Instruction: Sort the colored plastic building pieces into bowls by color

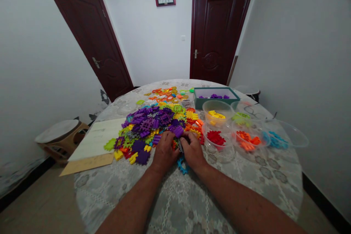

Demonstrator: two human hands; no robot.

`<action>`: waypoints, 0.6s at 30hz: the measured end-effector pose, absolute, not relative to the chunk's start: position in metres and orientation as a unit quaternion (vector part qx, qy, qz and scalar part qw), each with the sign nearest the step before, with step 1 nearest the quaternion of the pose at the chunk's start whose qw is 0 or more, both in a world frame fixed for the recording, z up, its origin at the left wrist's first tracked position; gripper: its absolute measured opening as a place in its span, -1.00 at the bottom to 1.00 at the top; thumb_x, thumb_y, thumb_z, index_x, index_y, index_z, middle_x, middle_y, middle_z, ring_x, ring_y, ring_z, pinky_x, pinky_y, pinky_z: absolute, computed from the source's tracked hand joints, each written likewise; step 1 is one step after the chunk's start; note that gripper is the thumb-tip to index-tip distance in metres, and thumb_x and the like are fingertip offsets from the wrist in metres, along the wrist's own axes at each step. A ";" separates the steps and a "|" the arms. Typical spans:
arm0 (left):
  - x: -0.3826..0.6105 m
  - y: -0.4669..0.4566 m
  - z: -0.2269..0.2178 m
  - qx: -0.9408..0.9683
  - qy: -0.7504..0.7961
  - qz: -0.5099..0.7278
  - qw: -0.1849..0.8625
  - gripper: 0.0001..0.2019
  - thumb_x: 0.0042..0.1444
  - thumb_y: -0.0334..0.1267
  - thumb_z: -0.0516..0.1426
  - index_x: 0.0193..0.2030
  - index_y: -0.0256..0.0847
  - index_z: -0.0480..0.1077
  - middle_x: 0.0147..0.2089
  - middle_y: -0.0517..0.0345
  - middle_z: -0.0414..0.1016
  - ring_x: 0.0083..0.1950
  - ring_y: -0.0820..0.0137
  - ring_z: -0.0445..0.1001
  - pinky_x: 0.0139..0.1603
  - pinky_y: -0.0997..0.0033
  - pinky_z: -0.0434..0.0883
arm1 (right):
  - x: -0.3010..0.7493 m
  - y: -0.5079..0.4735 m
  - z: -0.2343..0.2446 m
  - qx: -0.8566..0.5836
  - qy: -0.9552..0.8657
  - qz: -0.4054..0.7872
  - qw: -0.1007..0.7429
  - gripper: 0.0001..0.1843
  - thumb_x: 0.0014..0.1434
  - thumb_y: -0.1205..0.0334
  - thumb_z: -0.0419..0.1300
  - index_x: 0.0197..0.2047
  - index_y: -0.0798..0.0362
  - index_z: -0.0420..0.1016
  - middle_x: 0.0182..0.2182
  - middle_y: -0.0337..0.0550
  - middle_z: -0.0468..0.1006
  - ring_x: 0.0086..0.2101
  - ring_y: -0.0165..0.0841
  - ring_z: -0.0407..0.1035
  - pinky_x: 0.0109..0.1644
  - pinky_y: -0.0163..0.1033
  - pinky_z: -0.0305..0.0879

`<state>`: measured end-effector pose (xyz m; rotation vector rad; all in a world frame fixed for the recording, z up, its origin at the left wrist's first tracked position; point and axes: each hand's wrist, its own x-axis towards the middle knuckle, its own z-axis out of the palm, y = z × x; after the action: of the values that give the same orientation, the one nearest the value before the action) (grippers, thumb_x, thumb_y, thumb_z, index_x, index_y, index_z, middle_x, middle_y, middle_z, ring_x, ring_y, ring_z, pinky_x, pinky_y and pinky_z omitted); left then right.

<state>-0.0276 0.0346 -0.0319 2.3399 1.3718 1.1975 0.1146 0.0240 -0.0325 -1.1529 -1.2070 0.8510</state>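
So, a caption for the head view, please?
Left hand and right hand touch a pile of plastic pieces beside bowls.

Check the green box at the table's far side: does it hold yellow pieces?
No, the green box holds purple pieces.

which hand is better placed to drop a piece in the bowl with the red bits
Right, most likely. The right hand rests at the edge of the pile, directly beside the red-piece bowl, nothing between them. The left hand lies beyond it and would have to cross over.
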 end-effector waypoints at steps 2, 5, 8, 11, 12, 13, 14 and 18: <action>-0.028 0.035 -0.031 0.779 0.459 0.420 0.078 -0.59 0.06 -0.48 0.18 0.07 -0.14 0.37 0.08 -0.02 0.44 0.18 0.15 0.42 0.24 0.06 0.44 | 0.114 0.022 -0.031 -0.488 -0.520 0.367 0.598 -0.70 0.24 0.19 0.14 -0.02 0.02 0.60 -0.07 -0.10 0.67 0.00 -0.19 0.51 0.19 -0.10 0.36; -0.031 0.037 -0.031 0.763 0.464 0.447 0.056 -0.62 0.07 -0.49 0.16 0.04 -0.13 0.38 0.05 -0.01 0.46 0.16 0.16 0.44 0.24 0.06 0.43 | 0.115 0.022 -0.032 -0.490 -0.516 0.367 0.599 -0.68 0.26 0.16 0.13 0.01 0.03 0.58 -0.05 -0.08 0.66 0.00 -0.20 0.51 0.18 -0.11 0.37; -0.034 0.040 -0.032 0.748 0.468 0.467 0.046 -0.64 0.05 -0.49 0.17 0.00 -0.13 0.37 0.01 0.02 0.46 0.11 0.16 0.47 0.19 0.07 0.45 | 0.117 0.026 -0.034 -0.506 -0.502 0.365 0.599 -0.67 0.25 0.15 0.15 0.01 0.04 0.58 -0.04 -0.05 0.65 0.00 -0.18 0.51 0.19 -0.07 0.37; -0.036 0.043 -0.033 0.746 0.462 0.477 0.053 -0.66 0.08 -0.46 0.21 -0.01 -0.12 0.37 0.01 0.02 0.47 0.08 0.16 0.48 0.16 0.10 0.46 | 0.120 0.030 -0.037 -0.519 -0.487 0.363 0.602 -0.66 0.22 0.16 0.16 0.02 0.04 0.58 -0.01 -0.03 0.65 0.02 -0.16 0.51 0.23 -0.04 0.36; -0.037 0.043 -0.033 0.747 0.459 0.478 0.055 -0.68 0.10 -0.44 0.23 -0.01 -0.12 0.37 0.02 0.01 0.47 0.09 0.16 0.48 0.16 0.10 0.45 | 0.121 0.031 -0.037 -0.518 -0.485 0.365 0.602 -0.65 0.22 0.17 0.16 0.04 0.04 0.57 0.00 -0.03 0.64 0.04 -0.16 0.51 0.24 -0.03 0.35; -0.037 0.044 -0.033 0.748 0.456 0.479 0.056 -0.69 0.12 -0.43 0.24 -0.01 -0.12 0.37 0.02 0.01 0.47 0.09 0.16 0.48 0.16 0.11 0.45 | 0.122 0.031 -0.038 -0.513 -0.486 0.368 0.604 -0.64 0.22 0.18 0.16 0.05 0.03 0.57 0.02 -0.03 0.64 0.05 -0.16 0.51 0.25 -0.03 0.35; -0.037 0.044 -0.034 0.749 0.454 0.479 0.055 -0.70 0.13 -0.41 0.25 0.00 -0.12 0.38 0.02 0.01 0.47 0.09 0.16 0.48 0.17 0.11 0.44 | 0.122 0.031 -0.038 -0.505 -0.489 0.372 0.605 -0.62 0.22 0.19 0.15 0.07 0.03 0.56 0.02 -0.03 0.63 0.05 -0.16 0.51 0.26 -0.03 0.35; -0.036 0.044 -0.035 0.747 0.453 0.484 0.049 -0.70 0.13 -0.43 0.24 -0.01 -0.11 0.38 0.00 0.02 0.47 0.10 0.15 0.47 0.18 0.11 0.43 | 0.123 0.026 -0.036 -0.488 -0.526 0.351 0.601 -0.61 0.24 0.22 0.10 0.09 0.01 0.56 0.01 -0.05 0.64 0.04 -0.16 0.50 0.24 -0.03 0.36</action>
<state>-0.0357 0.0440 -0.0347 2.2770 1.3799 1.4740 0.1229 0.0256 -0.0361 -1.1321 -1.2198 0.8143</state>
